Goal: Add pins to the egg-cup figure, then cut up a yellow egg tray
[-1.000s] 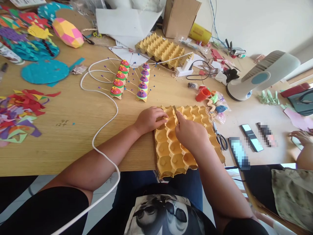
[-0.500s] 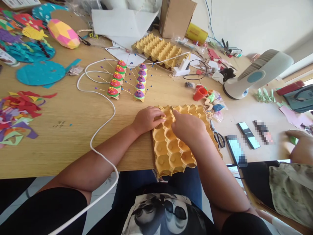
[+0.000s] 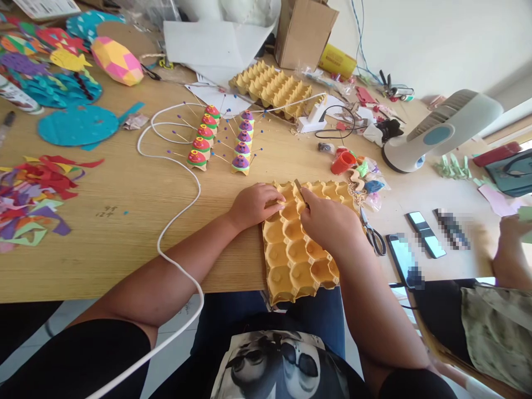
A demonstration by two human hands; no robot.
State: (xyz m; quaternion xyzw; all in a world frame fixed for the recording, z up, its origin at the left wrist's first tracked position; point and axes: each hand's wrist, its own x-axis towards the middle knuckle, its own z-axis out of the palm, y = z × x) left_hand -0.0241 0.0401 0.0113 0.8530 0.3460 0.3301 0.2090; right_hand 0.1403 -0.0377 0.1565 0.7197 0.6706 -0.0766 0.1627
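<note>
pale wooden table (image 3: 124,221): the tray is borne at its near edge, the 6 o'clock end overhanging towards the lap
yellow moulded-pulp egg tray (image 3: 291,266): long axis laid roughly 12 to 6 o'clock, under both hands
right hand (image 3: 328,221): closed round a tool over the tray's far rows
left hand (image 3: 254,204): fingers curled on the tray's 10 o'clock corner; whether the rim is pinched cannot be told
thin metal blade (image 3: 300,190): gripped by the right hand, tip pointed to 11 o'clock, just beside the left fingertips

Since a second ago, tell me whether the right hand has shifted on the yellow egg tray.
No. The right hand stays put against the egg tray, holding the thin tool at the same cell near the tray's far rim.
</note>
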